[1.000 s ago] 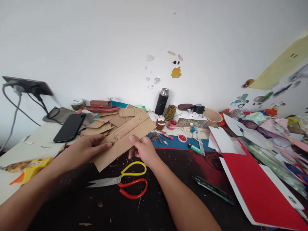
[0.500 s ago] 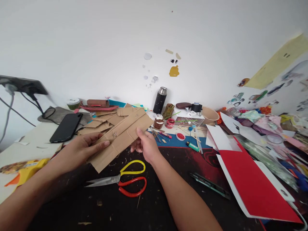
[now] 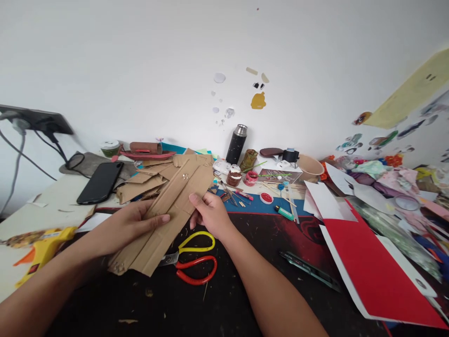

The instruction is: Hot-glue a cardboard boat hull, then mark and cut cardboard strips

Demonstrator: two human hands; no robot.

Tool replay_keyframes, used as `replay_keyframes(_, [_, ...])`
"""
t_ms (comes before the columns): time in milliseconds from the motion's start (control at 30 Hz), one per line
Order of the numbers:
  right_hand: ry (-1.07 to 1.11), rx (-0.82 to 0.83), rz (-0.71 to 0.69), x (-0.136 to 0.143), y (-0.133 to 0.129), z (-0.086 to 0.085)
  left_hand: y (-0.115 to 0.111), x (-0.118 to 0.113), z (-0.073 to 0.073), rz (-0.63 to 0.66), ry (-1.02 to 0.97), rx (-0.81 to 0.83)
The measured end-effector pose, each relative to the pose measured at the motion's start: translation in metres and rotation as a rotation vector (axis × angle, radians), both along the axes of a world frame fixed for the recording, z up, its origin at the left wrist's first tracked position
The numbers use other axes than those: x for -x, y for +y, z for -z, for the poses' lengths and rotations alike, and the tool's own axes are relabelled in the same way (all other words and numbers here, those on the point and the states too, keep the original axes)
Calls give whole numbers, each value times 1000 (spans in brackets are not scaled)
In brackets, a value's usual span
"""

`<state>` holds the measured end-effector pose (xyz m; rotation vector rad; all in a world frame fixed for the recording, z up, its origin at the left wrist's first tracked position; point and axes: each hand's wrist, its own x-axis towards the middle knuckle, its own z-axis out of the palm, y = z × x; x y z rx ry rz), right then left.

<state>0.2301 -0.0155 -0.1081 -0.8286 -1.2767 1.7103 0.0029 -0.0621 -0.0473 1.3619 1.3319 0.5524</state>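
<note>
A long brown cardboard piece [image 3: 168,213] with a layered strip is tilted above the dark mat. My left hand [image 3: 131,224] grips its left edge, thumb on top and fingers underneath. On its right edge, my right hand [image 3: 208,213] pinches it with the thumb on top. Scissors [image 3: 196,271] with one yellow and one red handle lie below, their blades mostly hidden by the cardboard. More cardboard scraps [image 3: 140,185] are heaped behind my left hand.
A yellow glue gun [image 3: 45,252] and a black phone [image 3: 100,183] lie left. Right are a cutter [image 3: 308,270] and red paper [image 3: 382,267]. At the back stand a black flask [image 3: 236,145] and paint jars [image 3: 234,177].
The cardboard has swung to a steeper angle and its near end has moved down and left, now covering the scissor blades. Both hands still hold it.
</note>
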Motion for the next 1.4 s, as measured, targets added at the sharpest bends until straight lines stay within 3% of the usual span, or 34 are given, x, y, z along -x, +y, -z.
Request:
replay_keyframes(133, [-69,-48,49,0,1,3,-2,-7,5,-23,-38,8])
replay_keyframes(300, [-154,-92,140,1,1,7,-2,-13,9,-75,46,-136])
replay_keyframes(433, [-7,-31,144,0,-1,1,-7,-17,4,-94,-83,-61])
replay_keyframes(667, [118,-9,144,-4,2,-8,-5,-15,0,-301,-214,-24])
replay_keyframes(1033, [67,5,208,-2,3,-4,-4,-13,13,-200,-178,-36])
replay_keyframes(1267, [-153,-204,326,-2,-1,-2,1,-12,12,-243,50,-174])
replay_keyframes(1400, [-231,-295,350,-1,-7,-5,2,-8,4,-375,98,-269])
